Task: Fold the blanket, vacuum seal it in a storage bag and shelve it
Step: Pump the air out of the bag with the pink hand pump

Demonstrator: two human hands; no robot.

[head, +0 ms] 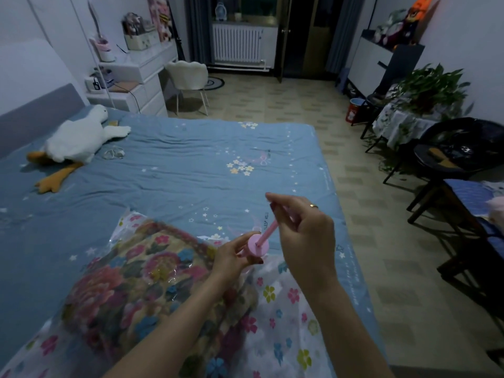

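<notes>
Pink hand pump (258,244) upright over the storage bag (275,317) on the bed (177,170), floral blanket (141,282) folded inside. Left hand (231,256) clasped round the barrel; right hand (302,227) pinching the raised plunger rod (270,230).

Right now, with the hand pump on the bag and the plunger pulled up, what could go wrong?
1. The left hand steadies the pink pump only by its barrel; an angled push from the right hand might tip it off the bag and let air back in.
2. The storage bag lies wrinkled over the floral blanket, so creases could trap air pockets.
</notes>
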